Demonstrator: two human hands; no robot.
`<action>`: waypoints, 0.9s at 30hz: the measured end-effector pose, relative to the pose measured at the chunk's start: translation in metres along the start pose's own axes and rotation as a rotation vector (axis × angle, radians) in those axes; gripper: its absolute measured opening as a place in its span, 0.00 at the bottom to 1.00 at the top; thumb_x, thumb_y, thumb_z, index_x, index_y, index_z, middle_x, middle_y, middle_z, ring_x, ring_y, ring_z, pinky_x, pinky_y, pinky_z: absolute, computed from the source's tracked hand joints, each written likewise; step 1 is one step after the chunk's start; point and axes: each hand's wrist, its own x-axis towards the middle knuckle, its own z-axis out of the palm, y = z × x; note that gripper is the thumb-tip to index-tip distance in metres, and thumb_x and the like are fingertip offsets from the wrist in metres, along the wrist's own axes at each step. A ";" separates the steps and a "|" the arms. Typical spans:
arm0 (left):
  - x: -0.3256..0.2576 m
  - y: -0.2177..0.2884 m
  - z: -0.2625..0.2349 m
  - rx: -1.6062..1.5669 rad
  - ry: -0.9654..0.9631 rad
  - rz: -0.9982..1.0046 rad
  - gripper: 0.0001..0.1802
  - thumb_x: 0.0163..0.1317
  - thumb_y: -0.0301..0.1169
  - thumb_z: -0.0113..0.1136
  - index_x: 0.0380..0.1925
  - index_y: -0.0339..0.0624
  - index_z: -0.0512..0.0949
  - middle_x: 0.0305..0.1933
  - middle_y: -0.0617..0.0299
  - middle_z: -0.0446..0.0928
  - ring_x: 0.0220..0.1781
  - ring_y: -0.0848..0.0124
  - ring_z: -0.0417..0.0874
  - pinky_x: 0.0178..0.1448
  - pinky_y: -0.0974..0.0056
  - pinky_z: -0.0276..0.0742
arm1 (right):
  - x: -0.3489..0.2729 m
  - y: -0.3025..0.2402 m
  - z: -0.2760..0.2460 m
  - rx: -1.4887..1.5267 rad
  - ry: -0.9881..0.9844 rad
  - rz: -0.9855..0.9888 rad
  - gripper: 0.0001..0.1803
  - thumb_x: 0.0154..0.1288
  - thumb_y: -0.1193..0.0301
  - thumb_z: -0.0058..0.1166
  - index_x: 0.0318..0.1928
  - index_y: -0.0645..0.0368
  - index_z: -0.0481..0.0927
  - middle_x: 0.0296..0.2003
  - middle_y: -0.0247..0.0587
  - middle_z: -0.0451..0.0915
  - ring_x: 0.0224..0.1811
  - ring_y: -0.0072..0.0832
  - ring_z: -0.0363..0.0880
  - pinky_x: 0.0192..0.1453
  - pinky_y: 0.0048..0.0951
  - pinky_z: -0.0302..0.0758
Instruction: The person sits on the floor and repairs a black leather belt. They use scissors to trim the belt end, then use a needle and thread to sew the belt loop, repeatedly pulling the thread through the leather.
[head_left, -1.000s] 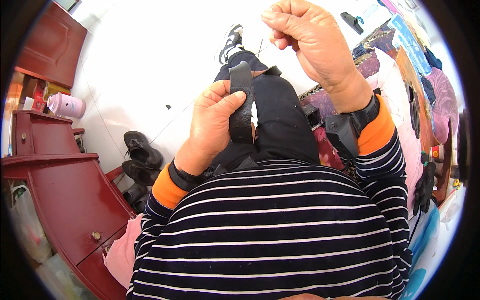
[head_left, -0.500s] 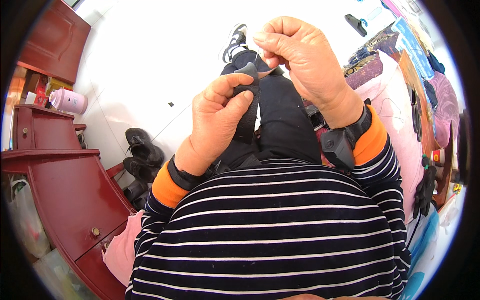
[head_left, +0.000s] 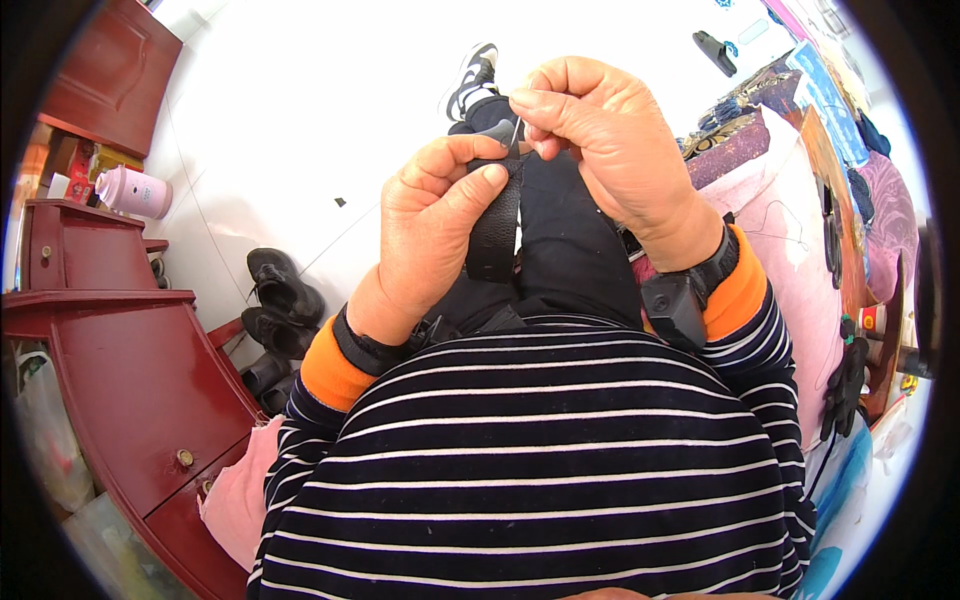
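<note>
Over my lap, my left hand (head_left: 425, 220) pinches a black strip of grained leather (head_left: 495, 235) between thumb and fingers; its lower part hangs down toward my legs. A grey upper end of the strip shows just beyond my fingertips. My right hand (head_left: 630, 150) is closed at the strip's upper right edge, thumb against forefinger on a thin, silvery needle (head_left: 516, 132). The needle points down at the leather; whether its tip is in the leather is too small to tell.
Dark red cabinets (head_left: 150, 370) stand at the left, with a pink canister (head_left: 133, 192) behind. Black shoes (head_left: 285, 290) lie on the white floor. At the right are a pink cloth (head_left: 775, 240) with loose thread, dark-handled scissors (head_left: 830, 230) and a black glove (head_left: 847, 385).
My right hand has come down a little, bringing the needle closer to the leather strip. The strip has turned so more of its grained face shows.
</note>
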 end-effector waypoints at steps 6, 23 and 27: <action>-0.001 0.001 0.000 0.003 0.021 -0.007 0.10 0.65 0.19 0.55 0.46 0.33 0.77 0.43 0.59 0.82 0.42 0.79 0.80 0.48 0.75 0.76 | -0.002 -0.003 -0.006 0.091 -0.004 0.036 0.06 0.64 0.70 0.60 0.32 0.58 0.83 0.24 0.28 0.77 0.25 0.14 0.73 0.32 0.15 0.72; 0.000 0.007 0.004 -0.009 0.000 0.031 0.20 0.64 0.18 0.52 0.57 0.34 0.71 0.46 0.48 0.82 0.42 0.77 0.81 0.47 0.73 0.77 | -0.004 -0.001 -0.004 0.016 -0.004 -0.011 0.06 0.68 0.72 0.55 0.37 0.62 0.80 0.26 0.31 0.76 0.28 0.16 0.72 0.34 0.15 0.70; 0.000 0.006 0.003 -0.014 0.008 0.030 0.17 0.64 0.18 0.53 0.53 0.34 0.72 0.45 0.51 0.83 0.41 0.78 0.81 0.46 0.74 0.77 | -0.003 0.000 -0.007 0.091 0.019 -0.004 0.06 0.70 0.72 0.53 0.36 0.62 0.79 0.27 0.32 0.75 0.28 0.18 0.71 0.35 0.18 0.69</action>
